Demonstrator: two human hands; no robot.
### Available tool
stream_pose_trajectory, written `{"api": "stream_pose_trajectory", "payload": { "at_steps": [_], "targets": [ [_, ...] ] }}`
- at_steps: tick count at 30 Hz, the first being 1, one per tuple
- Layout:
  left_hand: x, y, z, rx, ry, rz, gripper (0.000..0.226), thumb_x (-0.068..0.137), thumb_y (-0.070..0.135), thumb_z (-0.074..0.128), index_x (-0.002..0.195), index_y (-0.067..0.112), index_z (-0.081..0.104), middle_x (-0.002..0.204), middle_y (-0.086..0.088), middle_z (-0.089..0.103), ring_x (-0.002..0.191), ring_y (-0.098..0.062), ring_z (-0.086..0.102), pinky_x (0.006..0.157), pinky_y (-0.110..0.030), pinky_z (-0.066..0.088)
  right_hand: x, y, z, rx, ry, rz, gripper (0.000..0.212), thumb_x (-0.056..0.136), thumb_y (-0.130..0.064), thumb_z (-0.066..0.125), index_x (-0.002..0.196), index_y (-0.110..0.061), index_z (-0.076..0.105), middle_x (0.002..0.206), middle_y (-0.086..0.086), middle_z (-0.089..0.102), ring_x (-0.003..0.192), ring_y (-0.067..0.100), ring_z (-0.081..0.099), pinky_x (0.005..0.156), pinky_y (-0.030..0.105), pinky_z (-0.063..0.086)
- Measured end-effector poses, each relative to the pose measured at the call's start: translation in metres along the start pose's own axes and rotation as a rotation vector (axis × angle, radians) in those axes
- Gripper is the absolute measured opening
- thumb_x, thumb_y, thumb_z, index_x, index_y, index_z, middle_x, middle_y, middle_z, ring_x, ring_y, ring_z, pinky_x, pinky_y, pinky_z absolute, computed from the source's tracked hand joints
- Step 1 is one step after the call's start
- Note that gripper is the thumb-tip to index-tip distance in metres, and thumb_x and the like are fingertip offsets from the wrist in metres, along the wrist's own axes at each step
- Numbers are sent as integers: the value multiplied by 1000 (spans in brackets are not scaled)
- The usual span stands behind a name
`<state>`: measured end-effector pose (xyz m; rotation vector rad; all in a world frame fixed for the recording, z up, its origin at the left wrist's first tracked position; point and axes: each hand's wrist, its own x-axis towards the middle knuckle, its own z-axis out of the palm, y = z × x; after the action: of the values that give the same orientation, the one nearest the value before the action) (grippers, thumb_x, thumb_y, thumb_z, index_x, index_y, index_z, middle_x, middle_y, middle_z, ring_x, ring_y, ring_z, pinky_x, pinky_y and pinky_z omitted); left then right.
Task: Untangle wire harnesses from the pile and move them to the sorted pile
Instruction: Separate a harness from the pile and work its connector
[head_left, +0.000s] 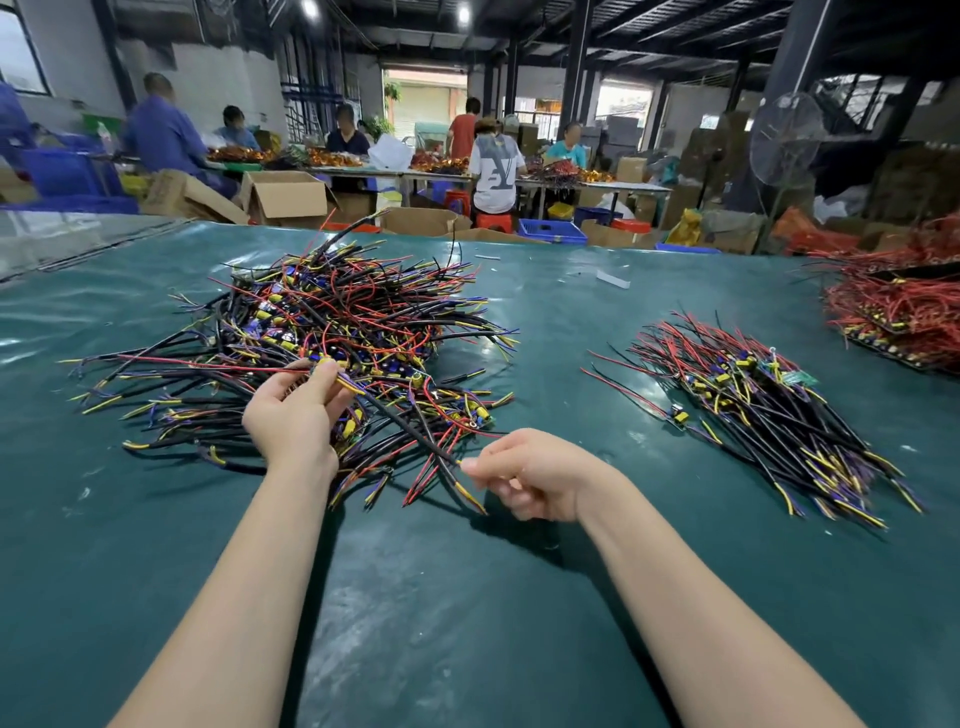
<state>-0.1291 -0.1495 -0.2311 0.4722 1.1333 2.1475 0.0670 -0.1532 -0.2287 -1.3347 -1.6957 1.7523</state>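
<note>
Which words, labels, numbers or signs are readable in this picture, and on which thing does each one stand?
"Y" crossed with "L": large grey letters on the back of a white T-shirt, far behind the table.
Cardboard boxes: no readable print.
Parts in the tangled pile: markings too small to read.

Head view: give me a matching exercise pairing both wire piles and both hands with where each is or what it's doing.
1 tangled pile
2 sorted pile
3 left hand
4 right hand

A pinches the black harness at its near end
B lies to the right on the green mat, wires roughly aligned
C grips the black harness up at the heap
D lies left of centre, wires crossing every way

Pairs: 1-D, 2-B, 3-C, 4-A
</note>
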Motion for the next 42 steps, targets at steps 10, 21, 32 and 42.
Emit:
{"api": "stream_pose_trajectory", "payload": {
  "at_steps": [10, 21, 32, 42],
  "targets": [
    [-5, -2, 3, -106, 66, -51, 18, 84, -2, 63, 76, 11, 53, 76, -3, 59, 57, -4, 62, 55, -13, 52, 3, 3, 7, 836, 137, -126, 30, 95, -13, 45, 66, -7, 44, 32, -7, 35, 21, 2, 26, 26, 9, 16],
    [-2, 1, -3, -160, 87, -86, 19, 85, 0, 63, 76, 12, 51, 78, -3, 59, 69, -8, 61, 61, -16, 56, -9, 10, -3, 829, -182, 24, 24, 88, -9, 42, 71, -4, 58, 50, -3, 51, 31, 1, 40, 27, 8, 27],
    [-2, 4, -5, -125, 94, -49, 19, 84, 0, 64, 77, 13, 52, 76, -1, 58, 58, -3, 60, 58, -14, 52, -6, 6, -1, 452, 38, -14, 22, 91, -3, 50, 70, -9, 53, 43, -7, 45, 30, 0, 39, 31, 10, 28],
    [-5, 5, -4, -119, 116, -38, 14, 83, 1, 66, 89, 6, 54, 76, -1, 59, 54, -2, 61, 57, -13, 52, -3, 7, 11, -228, 187, -154, 22, 88, -6, 56, 67, -12, 51, 49, 0, 47, 35, 5, 47, 32, 14, 31]
  ]
}}
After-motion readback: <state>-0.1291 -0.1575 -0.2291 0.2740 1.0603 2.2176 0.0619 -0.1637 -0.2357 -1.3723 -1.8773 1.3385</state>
